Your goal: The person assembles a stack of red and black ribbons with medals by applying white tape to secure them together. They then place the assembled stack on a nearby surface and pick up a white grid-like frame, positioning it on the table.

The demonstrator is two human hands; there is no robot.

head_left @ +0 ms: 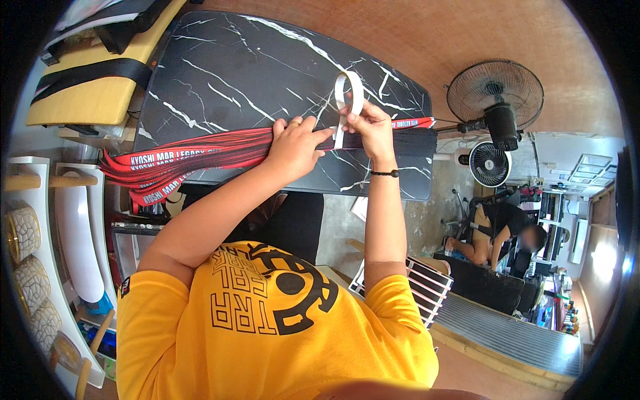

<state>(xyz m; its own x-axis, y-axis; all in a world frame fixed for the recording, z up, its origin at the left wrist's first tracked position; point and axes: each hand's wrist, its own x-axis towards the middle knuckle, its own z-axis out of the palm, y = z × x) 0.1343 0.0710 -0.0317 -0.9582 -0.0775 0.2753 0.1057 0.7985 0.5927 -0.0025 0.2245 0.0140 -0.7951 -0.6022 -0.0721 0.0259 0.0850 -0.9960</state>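
Observation:
A thick bundle of red and black printed straps (220, 158) lies lengthwise across the black marble-patterned table (220, 73). My left hand (297, 143) rests palm down on its middle, fingers curled over and holding it; the index finger reaches toward a white strip. Just to the right, my right hand (367, 127) pinches a white ring-shaped roll of tape (357, 87) between thumb and fingers. Its strip hangs down onto the bundle between my two hands. Under my right wrist the black part of the bundle continues rightward, with a red printed strap end along its far edge.
A pedestal fan (497, 100) and a smaller round fan (490, 164) stand beyond the table's right end. Shelves (80, 233) line the left side. A yellow board (80, 93) adjoins the table's far left. Another person (497, 230) bends over at the right. A white rack (417, 287) stands near my right elbow.

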